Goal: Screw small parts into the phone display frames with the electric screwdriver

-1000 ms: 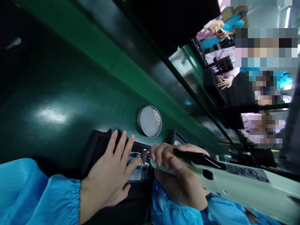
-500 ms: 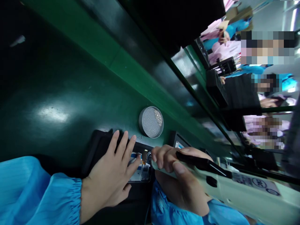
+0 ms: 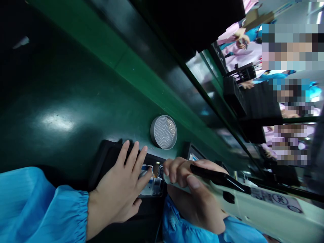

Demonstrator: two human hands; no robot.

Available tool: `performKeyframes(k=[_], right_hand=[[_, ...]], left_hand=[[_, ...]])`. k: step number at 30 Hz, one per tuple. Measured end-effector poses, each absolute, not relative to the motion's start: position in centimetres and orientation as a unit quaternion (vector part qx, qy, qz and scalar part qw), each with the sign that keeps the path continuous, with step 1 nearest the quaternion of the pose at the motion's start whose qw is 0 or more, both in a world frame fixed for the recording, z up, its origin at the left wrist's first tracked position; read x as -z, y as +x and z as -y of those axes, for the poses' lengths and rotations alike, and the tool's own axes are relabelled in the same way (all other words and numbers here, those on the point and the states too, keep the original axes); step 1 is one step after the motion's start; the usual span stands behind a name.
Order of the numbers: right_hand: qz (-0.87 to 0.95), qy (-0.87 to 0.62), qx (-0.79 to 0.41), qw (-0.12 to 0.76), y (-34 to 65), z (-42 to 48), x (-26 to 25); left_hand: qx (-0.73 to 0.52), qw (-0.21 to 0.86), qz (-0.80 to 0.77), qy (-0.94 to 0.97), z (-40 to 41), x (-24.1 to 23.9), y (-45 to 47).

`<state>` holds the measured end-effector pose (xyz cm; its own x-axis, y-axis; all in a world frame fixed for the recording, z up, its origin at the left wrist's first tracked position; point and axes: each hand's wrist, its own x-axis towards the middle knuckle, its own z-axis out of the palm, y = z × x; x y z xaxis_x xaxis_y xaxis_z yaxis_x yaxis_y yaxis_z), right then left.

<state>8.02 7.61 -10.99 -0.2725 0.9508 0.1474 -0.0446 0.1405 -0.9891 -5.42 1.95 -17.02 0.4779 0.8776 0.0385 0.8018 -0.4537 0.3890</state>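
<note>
My left hand (image 3: 121,185) lies with fingers spread over a black tray-like fixture (image 3: 101,158), its fingertips along the fixture's far edge. Under and beside its index finger shows an opened electronic device (image 3: 154,187), with silver and blue parts; much of it is covered by the hand. My right hand (image 3: 194,189) is wrapped round a pale electric screwdriver (image 3: 255,206) with a black lever. The tool's tip end points left at the upper right part of the device; whether it touches a screw cannot be made out.
A round grey dish (image 3: 163,132) with small screws stands just beyond the fixture on the green bench (image 3: 83,98). A few loose screws lie beside it. Another dark fixture (image 3: 192,152) is at its right. Beyond a dark shelf rail, several people in pink and blue work.
Both hands and the screwdriver stay almost in place. The view has shifted very slightly, and people in the background have moved their hands a little.
</note>
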Motion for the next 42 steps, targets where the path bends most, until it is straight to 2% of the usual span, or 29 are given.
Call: performKeyframes(k=[10, 24, 28, 35, 42], right_hand=[[0.587, -0.395, -0.539, 0.457, 8.1, -7.6, 10.8], [0.584, -0.390, -0.565, 0.434, 8.2, -8.0, 10.8], [0.569, -0.372, -0.559, 0.475, 8.2, -8.2, 11.1], [0.527, -0.377, -0.437, 0.624, 12.3, -10.3, 8.5], [0.514, -0.357, -0.423, 0.655, 14.7, -10.9, 8.0]], left_hand=[[-0.123, 0.170, -0.496, 0.842, -1.9, 16.7, -5.6], [-0.192, 0.126, -0.488, 0.842, -1.7, 17.0, -5.7], [-0.219, 0.085, -0.409, 0.882, -1.8, 16.9, -6.1], [-0.171, 0.136, -0.398, 0.891, -2.3, 15.7, -8.0], [-0.190, 0.192, -0.396, 0.878, -1.5, 14.8, -7.7]])
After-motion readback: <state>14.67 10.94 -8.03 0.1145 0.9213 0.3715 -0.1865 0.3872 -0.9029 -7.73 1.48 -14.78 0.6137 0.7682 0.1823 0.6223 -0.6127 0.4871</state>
